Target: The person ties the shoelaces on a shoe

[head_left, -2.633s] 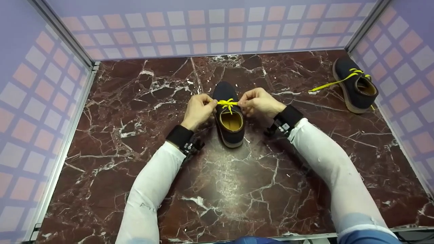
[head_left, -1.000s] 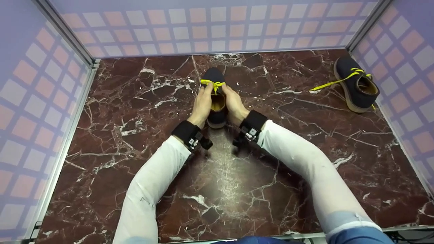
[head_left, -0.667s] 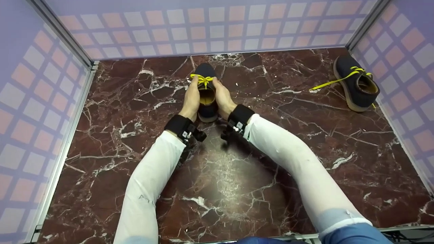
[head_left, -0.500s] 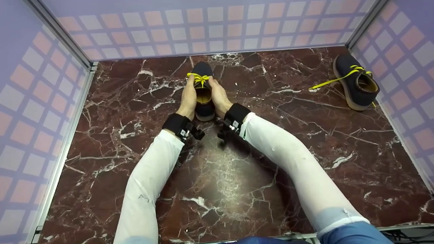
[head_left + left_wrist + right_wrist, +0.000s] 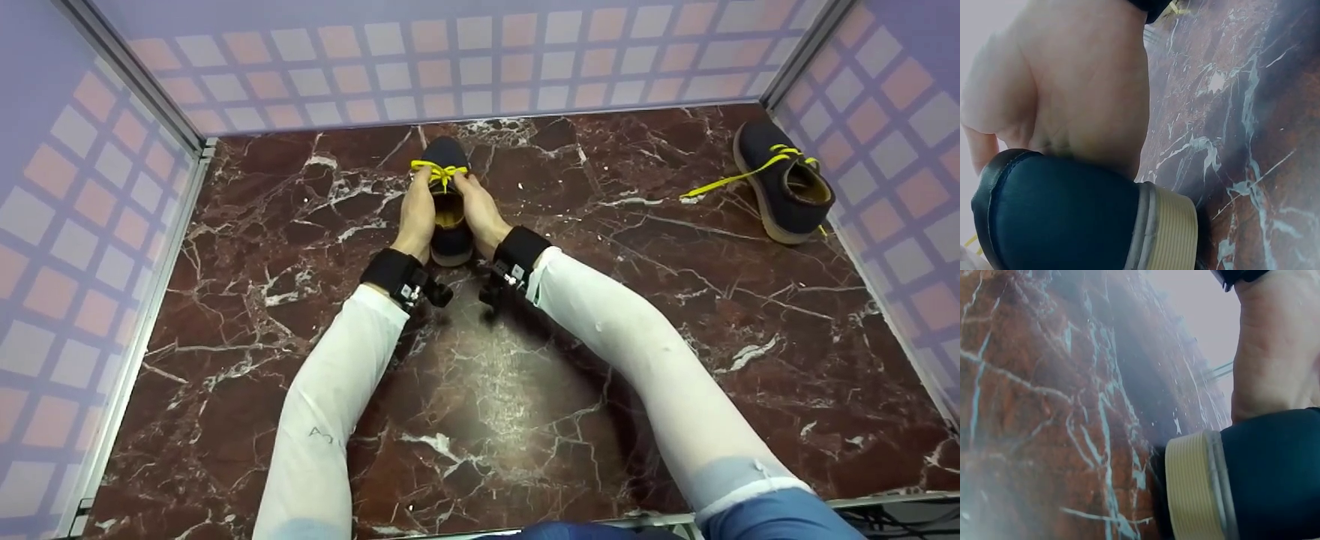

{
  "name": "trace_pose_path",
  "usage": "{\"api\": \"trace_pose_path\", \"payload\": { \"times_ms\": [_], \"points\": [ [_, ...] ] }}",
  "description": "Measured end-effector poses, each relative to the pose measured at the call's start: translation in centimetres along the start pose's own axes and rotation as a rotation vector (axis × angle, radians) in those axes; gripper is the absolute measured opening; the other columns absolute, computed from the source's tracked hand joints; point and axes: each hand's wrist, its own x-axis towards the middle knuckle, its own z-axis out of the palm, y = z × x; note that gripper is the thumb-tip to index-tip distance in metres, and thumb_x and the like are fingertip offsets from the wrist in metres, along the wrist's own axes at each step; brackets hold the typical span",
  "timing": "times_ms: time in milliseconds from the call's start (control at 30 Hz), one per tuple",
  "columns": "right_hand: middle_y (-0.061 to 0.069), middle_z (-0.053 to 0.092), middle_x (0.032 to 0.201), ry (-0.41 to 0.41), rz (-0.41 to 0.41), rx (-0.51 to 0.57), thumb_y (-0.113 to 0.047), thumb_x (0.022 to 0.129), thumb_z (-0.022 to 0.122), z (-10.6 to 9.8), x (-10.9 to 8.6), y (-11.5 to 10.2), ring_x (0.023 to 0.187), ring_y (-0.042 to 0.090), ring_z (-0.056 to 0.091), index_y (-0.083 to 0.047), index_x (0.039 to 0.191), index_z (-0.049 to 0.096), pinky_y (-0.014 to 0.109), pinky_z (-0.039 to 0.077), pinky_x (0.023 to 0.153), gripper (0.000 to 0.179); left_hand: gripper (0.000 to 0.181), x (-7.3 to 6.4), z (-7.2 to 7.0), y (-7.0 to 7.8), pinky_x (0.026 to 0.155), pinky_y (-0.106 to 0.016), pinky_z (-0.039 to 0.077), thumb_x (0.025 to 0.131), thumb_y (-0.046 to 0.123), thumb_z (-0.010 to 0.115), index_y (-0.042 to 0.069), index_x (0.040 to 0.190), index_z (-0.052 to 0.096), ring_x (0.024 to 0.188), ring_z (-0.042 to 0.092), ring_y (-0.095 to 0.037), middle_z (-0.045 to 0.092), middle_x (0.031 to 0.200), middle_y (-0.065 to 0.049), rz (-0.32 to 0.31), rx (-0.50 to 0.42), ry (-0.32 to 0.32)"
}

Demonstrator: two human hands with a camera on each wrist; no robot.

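Observation:
A dark navy shoe [image 5: 451,244] with a yellow insole stands on the marbled tabletop, toe away from me. Its yellow lace [image 5: 442,172] is tied in a bow. My left hand [image 5: 417,214] grips the shoe's left side, thumb up by the bow. On the right side my right hand [image 5: 482,213] holds it the same way. Both wrist views show the shoe's heel and pale ribbed sole, with a palm against the upper; most fingers are hidden beyond the shoe.
A second navy shoe [image 5: 796,219] stands at the far right near the side wall. One yellow lace end [image 5: 712,185] trails from it leftward over the table [image 5: 570,420]. Patterned panels [image 5: 480,64] enclose the back and both sides.
Earlier both hands pulled the bow's loops outward. Then they took the shoe by its sides and slid it away from me and left. Over the last half second it has barely moved.

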Motion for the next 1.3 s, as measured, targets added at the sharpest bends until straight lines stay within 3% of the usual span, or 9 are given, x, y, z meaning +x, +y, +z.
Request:
{"api": "trace_pose_path", "payload": {
  "times_ms": [33,133,267,367,433,567,800,1033,1300],
  "points": [
    [0.006,0.005,0.193,-0.009,-0.003,0.005,-0.040,0.121,0.042,-0.1,0.0,-0.1,0.180,0.018,0.002,-0.006,0.181,0.007,0.034,0.010,0.146,0.077,0.063,0.0,0.0,0.1,0.132,-0.027,0.039,0.118,0.050,0.038,0.012,0.165,0.054,0.159,0.048,-0.018,0.049,0.176,-0.004,0.003,0.008,0.007],
    [0.009,0.008,0.192,-0.043,-0.003,0.013,-0.039,0.120,0.045,-0.4,0.2,-0.3,0.179,0.021,0.011,-0.005,0.180,0.006,0.034,0.020,0.144,0.079,0.063,3.2,-0.5,-1.7,0.134,-0.026,0.036,0.116,0.055,0.043,0.017,0.163,0.059,0.162,0.047,-0.014,0.051,0.175,0.002,-0.013,0.086,0.025],
    [0.014,0.035,0.183,-0.065,-0.022,-0.002,-0.032,0.118,0.052,-0.8,0.3,-0.6,0.168,0.026,0.040,-0.003,0.176,0.028,0.033,0.042,0.133,0.069,0.070,3.1,-0.5,-1.7,0.140,-0.033,0.030,0.114,0.056,0.046,0.012,0.168,0.051,0.169,0.040,-0.021,0.045,0.180,-0.006,0.017,0.220,0.018],
    [0.015,0.048,0.175,-0.058,-0.025,-0.040,-0.027,0.115,0.057,-0.9,0.1,-0.8,0.157,0.026,0.053,-0.003,0.171,0.039,0.029,0.049,0.124,0.064,0.078,-0.8,-0.1,0.2,0.143,-0.039,0.027,0.114,0.051,0.047,0.003,0.174,0.035,0.173,0.033,-0.030,0.036,0.184,-0.017,0.077,0.314,0.016],
    [0.015,0.047,0.177,-0.064,-0.013,-0.062,-0.027,0.114,0.058,-1.1,-0.3,-1.0,0.150,0.022,0.057,-0.004,0.174,0.035,0.026,0.051,0.117,0.068,0.083,-1.4,-0.3,0.3,0.144,-0.040,0.025,0.114,0.051,0.050,0.002,0.177,0.027,0.174,0.030,-0.031,0.031,0.185,-0.019,0.101,0.379,0.018],
    [0.014,0.044,0.178,-0.095,0.018,-0.104,-0.027,0.114,0.056,-1.9,-1.1,-1.7,0.132,0.015,0.062,-0.006,0.179,0.021,0.025,0.052,0.103,0.077,0.078,-2.1,-0.9,1.0,0.141,-0.044,0.032,0.113,0.052,0.052,0.005,0.173,0.039,0.169,0.040,-0.033,0.042,0.180,-0.018,0.148,0.532,-0.002],
    [0.023,0.055,0.168,-0.162,-0.016,-0.256,-0.023,0.114,0.059,-4.5,-1.6,-2.9,0.144,0.032,0.062,-0.002,0.174,0.033,0.049,0.051,0.123,0.069,0.064,-3.5,-1.9,1.8,0.126,-0.054,0.048,0.107,0.048,0.064,0.005,0.154,0.065,0.147,0.062,-0.040,0.065,0.157,-0.021,0.311,0.754,-0.099],
    [0.023,0.060,0.165,-0.124,-0.161,-0.686,-0.030,0.108,0.070,-8.2,-1.2,-4.1,0.151,0.036,0.061,0.001,0.164,0.050,0.043,0.050,0.127,0.068,0.063,-5.1,-2.1,1.9,0.125,-0.057,0.048,0.099,0.046,0.071,0.005,0.147,0.071,0.147,0.062,-0.044,0.063,0.160,-0.022,0.404,0.937,-0.090],
    [0.025,0.061,0.163,-0.037,-0.151,-0.870,-0.027,0.104,0.076,-13.8,-0.9,-5.8,0.152,0.040,0.061,0.000,0.161,0.054,0.049,0.048,0.130,0.068,0.051,-7.2,-1.4,2.7,0.107,-0.055,0.059,0.097,0.043,0.077,0.011,0.136,0.078,0.129,0.072,-0.040,0.078,0.140,-0.015,0.482,1.032,-0.058]
  ]
}}
